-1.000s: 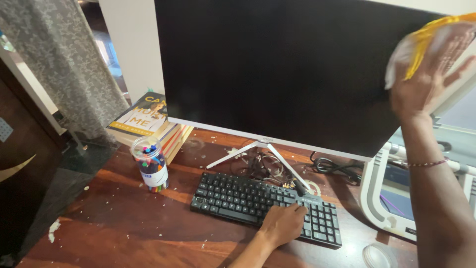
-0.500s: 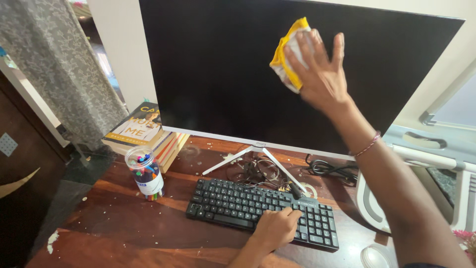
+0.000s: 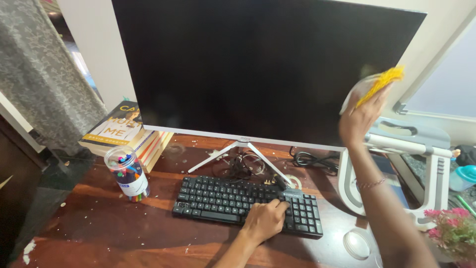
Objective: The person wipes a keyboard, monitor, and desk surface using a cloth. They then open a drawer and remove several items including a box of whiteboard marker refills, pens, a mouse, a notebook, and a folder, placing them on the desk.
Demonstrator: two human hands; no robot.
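My right hand [image 3: 358, 118] is raised at the lower right part of the big black monitor screen [image 3: 248, 64]. It presses a crumpled yellow and white cloth [image 3: 373, 85] against the screen near its right edge. My left hand [image 3: 265, 219] rests with curled fingers on the right half of the black keyboard [image 3: 218, 198], which lies on the brown wooden desk [image 3: 124, 233] in front of the monitor's white stand.
A clear jar of coloured pens [image 3: 127, 173] stands left of the keyboard, with stacked books [image 3: 119, 130] behind it. Tangled cables [image 3: 243, 165] lie under the monitor. To the right are a white laptop stand [image 3: 430, 149], a clear round lid [image 3: 356, 244], pink flowers [image 3: 453, 232] and a teal cup [image 3: 463, 176].
My right hand swept the cloth from the screen's upper right to its upper middle, then down to the lower right. My left hand stayed on the keyboard.
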